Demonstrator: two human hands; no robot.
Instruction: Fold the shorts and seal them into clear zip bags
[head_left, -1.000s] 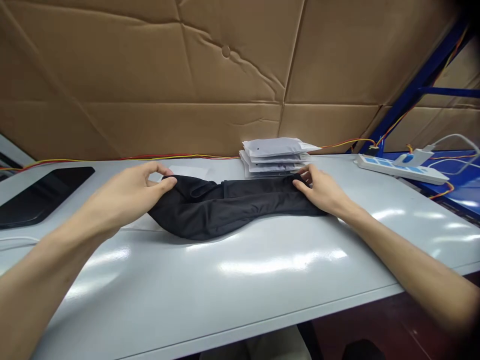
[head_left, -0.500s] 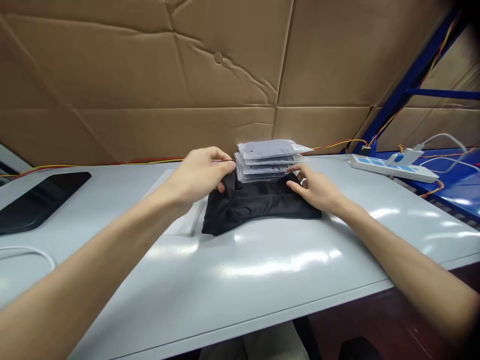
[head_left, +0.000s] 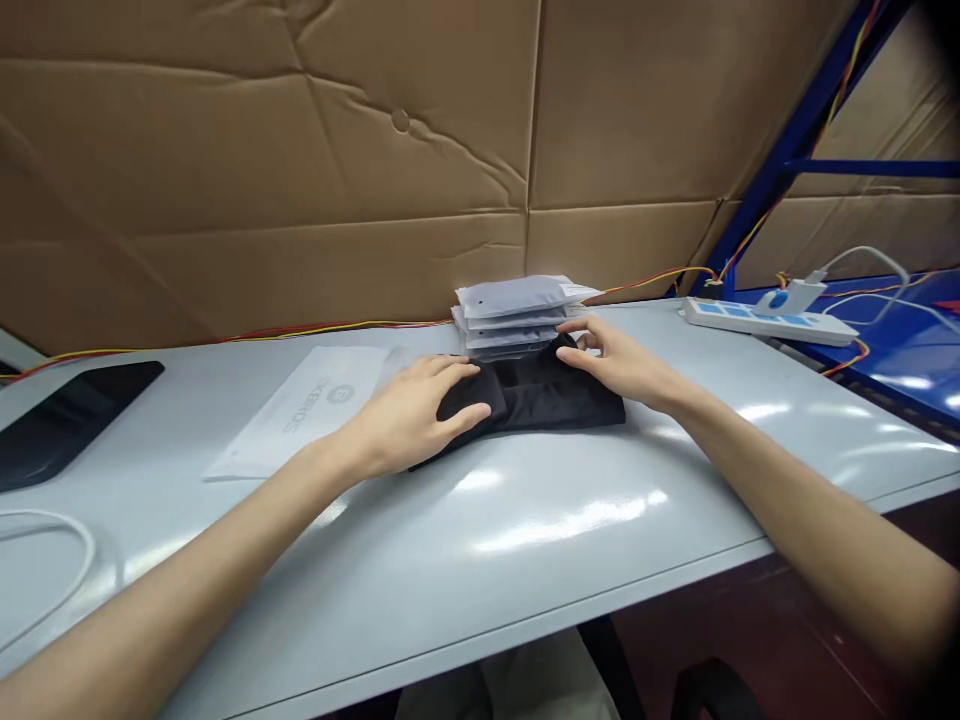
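Note:
A folded piece of black cloth lies on the table in front of me; its exact kind I cannot make out. My left hand rests on its left end, palm down, with the thumb apart from the fingers. At the upper right edge, my right hand pinches a bunched bit of the cloth between thumb and fingers. Just behind the cloth stands a stack of flat frosted packets with dark contents. Left of it lies a flat frosted plastic bag with grey print, partly behind my left hand.
A black tablet-like slab lies on the table at far left, near a white cable. A white power strip with a plugged-in charger sits at right. Cardboard lines the back, with coloured wires along its foot.
My left hand has let go of the cloth's raised corner and now lies flat on the folded left end. My right hand keeps its place at the upper right edge. The view has shifted slightly.

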